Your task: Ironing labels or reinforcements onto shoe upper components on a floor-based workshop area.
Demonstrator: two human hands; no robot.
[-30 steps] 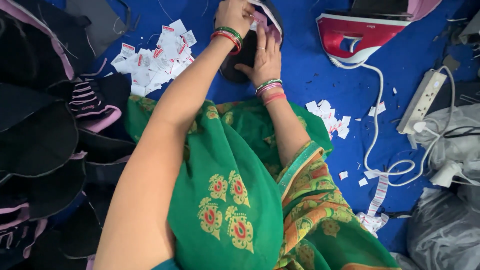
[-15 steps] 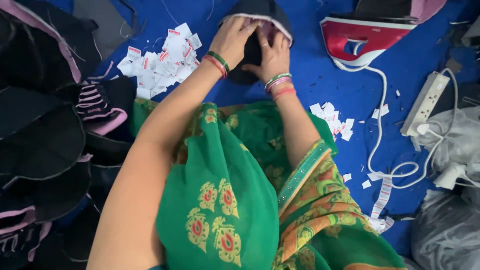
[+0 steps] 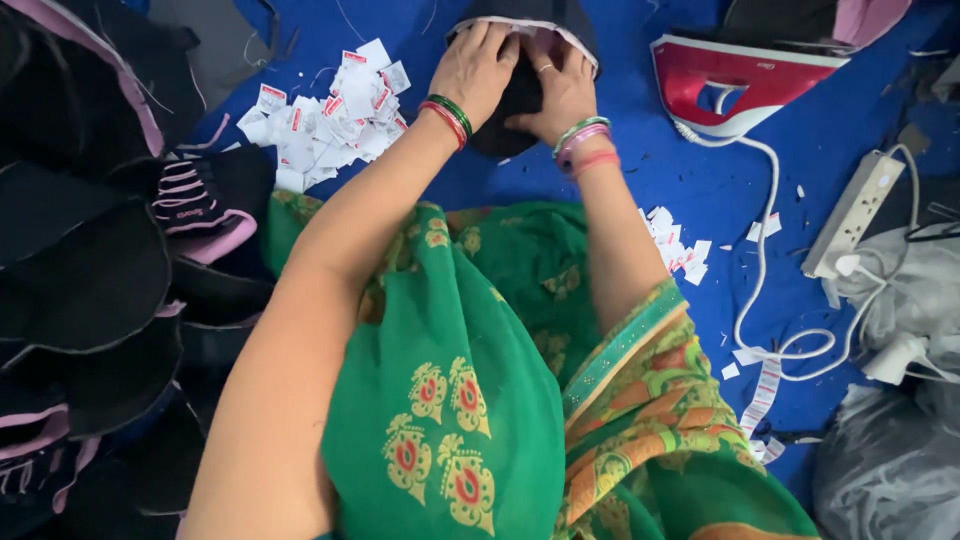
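A black, rounded fabric piece (image 3: 520,95) with a pale edge lies on the blue cloth surface (image 3: 690,180) at the top centre. My left hand (image 3: 478,68) presses flat on its left side, fingers bent over the upper edge. My right hand (image 3: 560,92) lies on its right side, a ring on one finger. Both wrists wear coloured bangles. A green patterned garment (image 3: 450,400) covers my lap below.
A pile of small white and red labels (image 3: 330,120) lies left of the hands, more labels (image 3: 675,245) to the right. A red and white iron (image 3: 735,85) stands at the upper right, its white cord looping to a power strip (image 3: 855,210). Stacked black fabric pieces (image 3: 90,280) fill the left.
Both hands and the black piece sit a little lower in view as my head tilted. My left hand has slid onto the piece's top edge, beside the right hand.
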